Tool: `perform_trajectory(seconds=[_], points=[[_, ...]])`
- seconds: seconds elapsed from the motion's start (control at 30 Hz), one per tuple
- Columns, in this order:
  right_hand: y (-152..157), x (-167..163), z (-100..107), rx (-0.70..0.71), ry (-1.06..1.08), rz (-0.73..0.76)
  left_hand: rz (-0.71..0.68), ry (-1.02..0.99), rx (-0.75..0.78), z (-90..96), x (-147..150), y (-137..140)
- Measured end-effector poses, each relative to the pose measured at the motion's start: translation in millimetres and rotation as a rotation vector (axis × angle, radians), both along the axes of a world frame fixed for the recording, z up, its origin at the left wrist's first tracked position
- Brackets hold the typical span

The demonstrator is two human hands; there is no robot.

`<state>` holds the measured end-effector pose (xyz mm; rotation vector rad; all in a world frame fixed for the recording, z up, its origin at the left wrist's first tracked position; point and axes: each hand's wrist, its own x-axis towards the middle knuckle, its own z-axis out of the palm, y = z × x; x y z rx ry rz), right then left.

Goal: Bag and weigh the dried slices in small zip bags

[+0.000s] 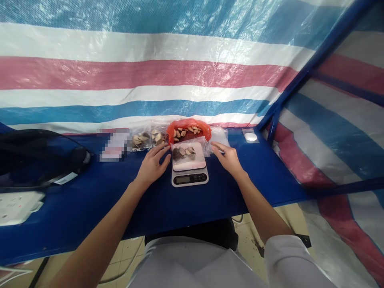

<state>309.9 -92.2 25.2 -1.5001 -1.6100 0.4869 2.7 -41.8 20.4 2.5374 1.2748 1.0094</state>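
Along the near side I've got a smooth blue worktop [168, 212], w/ a boxy white power strip [19, 208] out L. Next out, approx centre, sits a digital scale [187, 185]: white plastic, rounded corners, dark display strip facing me, long axis running away from me. My L hand [154, 163] is at its L side, empty, thumb well parted from the fingers, tips by the scale's far L corner. My R hand [227, 158] is off its R side, fingers loosely bent, tips right beside clear film [207, 150]; can't tell if they're pinching it. Btwn the hands, lying on the scale, is a clear bag [183, 153] of wedge-shaped pcs [190, 151], dark brown w/ pale tan faces; its contents run approx L–R. Further out: two more clear bags [140, 141] w/ similar pcs, past the L fingertips, + a crinkled red plastic bag [195, 123], mouth open upward, more pcs inside, just behind the scale. Far R, a smooth white oval item [251, 137] in small clear pkg. Farthest: glossy woven sheeting [150, 76], blue, white + red stripes.
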Motion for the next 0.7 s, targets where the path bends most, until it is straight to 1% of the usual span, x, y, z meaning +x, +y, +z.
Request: perform_trajectory(seconds=[0.1, 0.2, 0.3, 0.4, 0.6, 0.7], points=[[11, -10, 1, -0.053, 0.303, -0.013, -0.08, -0.017, -0.004, 6.6, 10, 3], [20, -17, -1, -0.099, 0.465, -0.032, -0.144, -0.006, -0.025, 7.8, 18, 5], [24, -21, -2, -0.146, 0.547, -0.029, -0.163, -0.006, -0.031, 7.2, 22, 6], [24, -23, -3, -0.16, 0.601, -0.028, -0.171, -0.014, -0.03, 7.6, 22, 6], [21, -20, -1, -0.257, 0.683, 0.001, -0.163, -0.016, -0.049, 9.4, 23, 5], [20, -18, 3, -0.289, 0.701, 0.042, -0.159, -0.011, -0.049, 9.5, 23, 6]])
